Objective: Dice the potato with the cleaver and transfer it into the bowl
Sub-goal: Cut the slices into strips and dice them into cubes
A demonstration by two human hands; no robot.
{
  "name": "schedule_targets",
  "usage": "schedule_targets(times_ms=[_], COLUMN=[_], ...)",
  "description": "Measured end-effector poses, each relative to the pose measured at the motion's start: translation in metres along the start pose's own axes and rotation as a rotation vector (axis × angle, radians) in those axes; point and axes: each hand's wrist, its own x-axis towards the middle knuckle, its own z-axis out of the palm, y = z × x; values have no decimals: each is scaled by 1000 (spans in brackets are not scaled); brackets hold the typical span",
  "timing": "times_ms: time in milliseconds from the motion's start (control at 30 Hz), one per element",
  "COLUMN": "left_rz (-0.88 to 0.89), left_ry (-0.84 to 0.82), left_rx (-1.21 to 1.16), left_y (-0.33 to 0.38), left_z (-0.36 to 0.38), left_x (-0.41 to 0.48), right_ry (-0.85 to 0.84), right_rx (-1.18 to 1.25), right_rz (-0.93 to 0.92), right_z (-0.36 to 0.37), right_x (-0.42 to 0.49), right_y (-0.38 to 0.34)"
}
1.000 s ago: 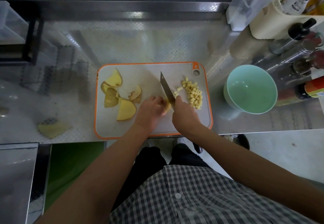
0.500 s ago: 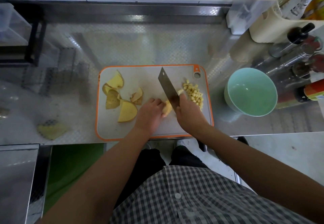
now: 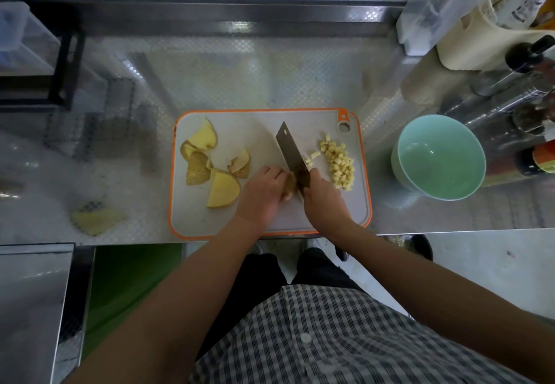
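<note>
On the orange-rimmed cutting board (image 3: 210, 221), my right hand (image 3: 326, 200) grips the cleaver (image 3: 289, 149) by its handle, with the blade angled up and to the left. My left hand (image 3: 264, 191) holds a small potato piece (image 3: 289, 184) against the blade's left side with curled fingers. A heap of small potato dice (image 3: 339, 165) lies to the right of the blade. Several larger potato slices (image 3: 222, 189) lie on the board's left half. The mint-green bowl (image 3: 438, 158) stands empty on the counter to the right of the board.
Bottles and jars (image 3: 522, 59) crowd the back right corner behind the bowl. One potato scrap (image 3: 94, 218) lies on the steel counter to the left of the board. A dark rack (image 3: 64, 53) stands at the back left. The counter's front edge runs just below the board.
The cleaver rose slightly and came back down beside the potato piece. My left hand stayed on the piece. The view shifted a little.
</note>
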Motion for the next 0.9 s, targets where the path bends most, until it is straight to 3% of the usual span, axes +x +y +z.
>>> schedule_targets(times_ms=[233,633,900], left_rz=[-34,-95,-120], left_ry=[7,16,-37], left_rx=[-5,-47,-41], left_y=[-6,-4,-5], left_z=[2,2,4], left_x=[-7,-3,-2], right_ry=[-25,-30,-8], right_rx=[-21,-68,-7], right_rz=[-83,22,-66], right_z=[-17,5,-10], right_x=[-1,-2,1], right_y=[-2,-12,-4])
